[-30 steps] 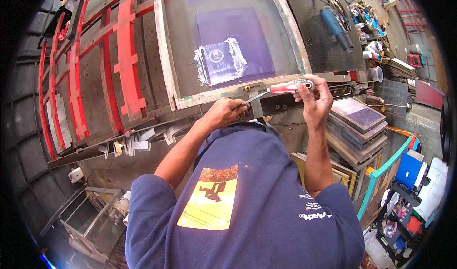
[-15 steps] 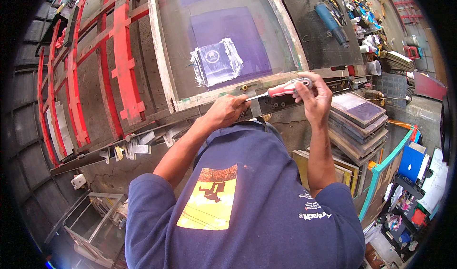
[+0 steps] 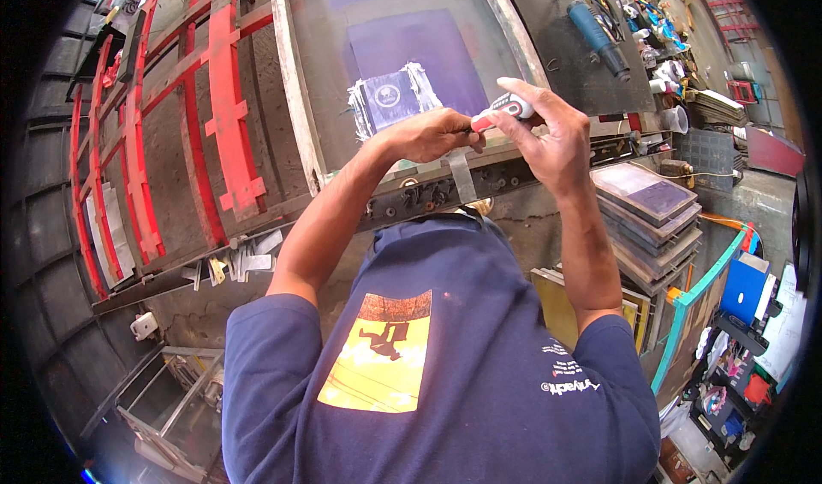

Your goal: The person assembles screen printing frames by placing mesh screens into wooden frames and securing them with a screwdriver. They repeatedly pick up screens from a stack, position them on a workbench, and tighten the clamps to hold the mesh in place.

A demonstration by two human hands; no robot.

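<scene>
My right hand (image 3: 556,137) grips the rounded end of a screwdriver (image 3: 507,109) with a red and grey-white handle, forefinger stretched along its top. The handle points left and slightly down. My left hand (image 3: 435,135) is closed, its fingertips around the shaft just beyond the handle; the tip is hidden there. Both hands are over the near edge of a wooden-framed printing screen (image 3: 295,82). On its mesh is a purple area (image 3: 419,43), with a dark square and round emblem (image 3: 388,95) edged by white smears. Below the hands runs a dark metal rail (image 3: 402,200) with bolts and a strip of tape (image 3: 463,178).
Red slatted racks (image 3: 224,99) stand on the left. A blue heat gun (image 3: 597,39) lies on the dark board at upper right. Stacked framed screens (image 3: 646,197) are right of my right arm. Metal clips (image 3: 248,261) hang under the rail at left.
Both hands and the screwdriver have lifted away from the rail, over the frame edge. The left fingers have moved up the shaft, nearer the handle, and the rail's bolts are now uncovered.
</scene>
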